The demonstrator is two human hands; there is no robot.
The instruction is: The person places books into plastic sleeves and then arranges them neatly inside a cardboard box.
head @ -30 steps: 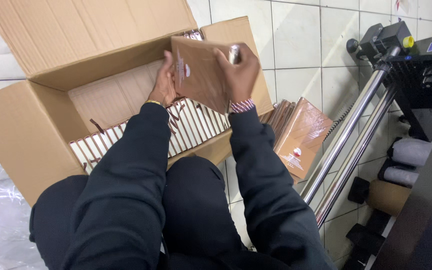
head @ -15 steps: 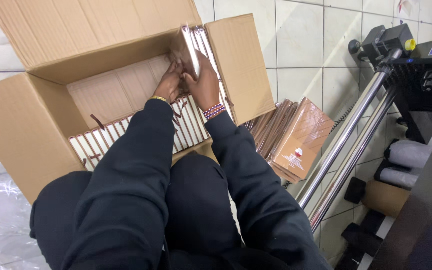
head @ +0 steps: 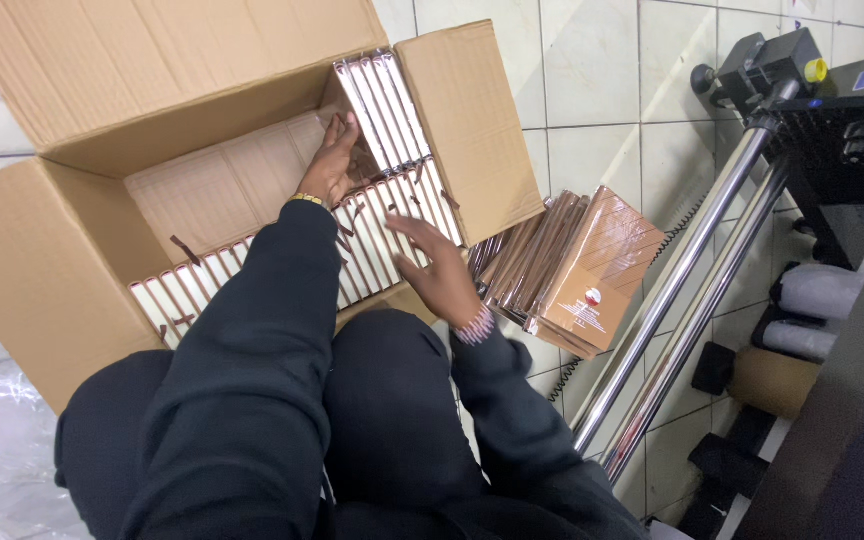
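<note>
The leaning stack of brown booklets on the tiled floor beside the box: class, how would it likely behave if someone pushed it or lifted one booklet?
The brown booklets already lean and fan sideways, so a push would probably topple or slide them on the smooth floor tiles. Each looks thin and flat with a glossy cover, so likely light, fairly stiff, perhaps slippery.

Left hand [head: 330,160] inside the cardboard box [head: 42,270] on upright brown books [head: 377,95]; right hand [head: 442,270] open above the box's near rim, beside a floor stack [head: 577,270].
</note>
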